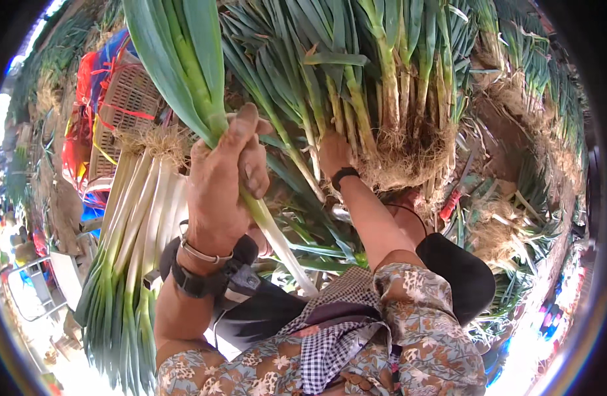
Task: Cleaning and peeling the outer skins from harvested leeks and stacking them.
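Note:
My left hand (227, 155) is closed around a single leek (196, 72), raised in front of me. Its broad green leaves point away from me, and the pale shank slants down toward my lap. Farther right, my right hand (335, 156) reaches in among the stalks of a large upright heap of leeks (396, 79) with brown, matted roots. That hand touches the stalks at the heap's near left side; its fingers are hidden there. A row of cleaner leeks (135, 231) with white shanks lies to my left, roots away from me and green leaves toward me.
A tan woven basket (128, 99) with red and blue plastic stands at the far left. Loose leaves (316, 254) litter the ground before my knees. More leeks (534, 72) line the far right, and a rooty clump (498, 228) lies beside my right knee.

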A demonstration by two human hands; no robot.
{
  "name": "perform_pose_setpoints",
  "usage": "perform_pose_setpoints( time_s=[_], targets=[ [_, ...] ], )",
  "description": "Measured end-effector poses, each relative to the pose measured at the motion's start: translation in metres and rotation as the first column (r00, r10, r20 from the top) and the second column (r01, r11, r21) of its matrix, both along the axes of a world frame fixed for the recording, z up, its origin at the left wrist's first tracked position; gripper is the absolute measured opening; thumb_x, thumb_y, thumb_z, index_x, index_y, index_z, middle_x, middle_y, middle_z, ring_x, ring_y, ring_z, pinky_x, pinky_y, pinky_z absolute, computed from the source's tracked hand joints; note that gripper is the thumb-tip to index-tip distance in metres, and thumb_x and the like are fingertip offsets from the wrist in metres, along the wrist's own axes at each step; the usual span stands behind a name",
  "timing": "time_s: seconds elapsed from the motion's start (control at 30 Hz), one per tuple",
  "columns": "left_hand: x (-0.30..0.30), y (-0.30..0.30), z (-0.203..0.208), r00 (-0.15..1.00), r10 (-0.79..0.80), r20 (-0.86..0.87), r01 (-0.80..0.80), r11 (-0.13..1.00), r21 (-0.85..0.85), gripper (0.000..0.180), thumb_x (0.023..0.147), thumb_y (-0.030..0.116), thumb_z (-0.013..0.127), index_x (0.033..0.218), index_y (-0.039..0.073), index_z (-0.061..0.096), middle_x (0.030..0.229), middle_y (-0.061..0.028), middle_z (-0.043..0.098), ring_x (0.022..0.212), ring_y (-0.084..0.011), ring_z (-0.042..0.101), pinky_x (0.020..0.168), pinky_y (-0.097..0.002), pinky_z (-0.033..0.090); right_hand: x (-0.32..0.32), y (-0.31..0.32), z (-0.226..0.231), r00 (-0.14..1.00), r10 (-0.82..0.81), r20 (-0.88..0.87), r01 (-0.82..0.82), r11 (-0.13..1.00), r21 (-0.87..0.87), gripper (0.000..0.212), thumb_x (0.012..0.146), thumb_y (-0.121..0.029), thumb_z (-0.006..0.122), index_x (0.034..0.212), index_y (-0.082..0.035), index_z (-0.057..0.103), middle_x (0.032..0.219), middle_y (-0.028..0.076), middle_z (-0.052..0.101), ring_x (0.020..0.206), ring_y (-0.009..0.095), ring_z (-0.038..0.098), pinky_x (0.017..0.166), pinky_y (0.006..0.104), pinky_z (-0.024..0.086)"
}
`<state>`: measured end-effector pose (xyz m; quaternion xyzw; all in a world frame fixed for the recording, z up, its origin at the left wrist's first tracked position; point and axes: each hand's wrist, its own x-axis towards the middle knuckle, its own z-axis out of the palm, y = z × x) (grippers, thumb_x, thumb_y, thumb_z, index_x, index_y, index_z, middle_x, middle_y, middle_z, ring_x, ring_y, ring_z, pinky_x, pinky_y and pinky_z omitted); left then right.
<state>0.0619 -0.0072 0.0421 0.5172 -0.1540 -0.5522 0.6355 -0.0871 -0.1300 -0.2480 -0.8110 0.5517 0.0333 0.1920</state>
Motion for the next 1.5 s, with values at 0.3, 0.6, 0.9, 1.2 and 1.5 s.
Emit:
perform_pose_setpoints(
  time_s=[0.3,0.6,0.9,1.2,1.5],
  targets=[
    [0.005,-0.003,-0.004,0.997,-0.035,0.064,0.037,0.999,-0.036,0.030,0.091,0.028,0.064,0.092,-0.002,0.060,0.054,0.0063,0.037,0.043,-0.0046,0.036,0.040,-0.0224,0.029,-0.048,0.069,0.122,0.272,-0.749,0.605,-0.159,0.585,0.795,0.028,0.090,-0.025,0.064,0.101,-0.002,0.054,0.064,0.001,0.055,0.044,0.008,0.048,0.040,0.0230,0.037],
    [-0.016,-0.012,-0.021,0.961,-0.119,0.251,0.135,0.990,-0.047,0.034,0.091,0.027,0.066,0.113,0.002,0.064,0.088,-0.0067,0.068,0.051,-0.0033,0.042,0.043,-0.0196,0.032,-0.116,0.182,0.205,0.248,-0.690,0.680,-0.315,0.606,0.730,0.014,0.094,-0.012,0.058,0.104,-0.004,0.051,0.065,0.001,0.052,0.043,0.005,0.043,0.038,0.0205,0.034],
    [-0.069,0.008,-0.016,0.987,-0.142,0.072,0.156,0.956,-0.249,0.018,0.078,0.010,0.079,0.087,0.001,0.067,0.068,-0.0012,0.061,0.041,-0.0081,0.049,0.036,-0.0228,0.038,-0.130,0.170,0.216,0.449,-0.244,0.860,-0.245,0.892,0.381,0.035,0.095,-0.020,0.058,0.124,0.000,0.052,0.110,0.006,0.060,0.100,0.011,0.056,0.091,0.0274,0.046],
    [-0.075,0.028,-0.036,0.952,-0.168,0.257,0.210,0.967,-0.144,0.018,0.079,0.015,0.078,0.086,0.003,0.067,0.069,-0.0001,0.063,0.046,-0.0074,0.051,0.040,-0.0220,0.038,-0.102,0.144,0.218,0.235,-0.353,0.906,-0.305,0.858,0.414,0.034,0.088,-0.007,0.053,0.121,0.004,0.054,0.103,0.003,0.060,0.090,0.007,0.052,0.079,0.0236,0.045],
    [-0.058,0.032,-0.028,0.936,-0.350,0.044,0.346,0.886,-0.309,0.021,0.084,0.018,0.074,0.095,0.002,0.066,0.070,-0.0034,0.066,0.043,-0.0029,0.044,0.039,-0.0189,0.034,-0.099,0.145,0.194,0.383,-0.360,0.851,-0.436,0.741,0.510,0.023,0.082,-0.005,0.056,0.101,0.005,0.064,0.090,0.010,0.068,0.076,0.017,0.066,0.068,0.0303,0.053]
  ],
)
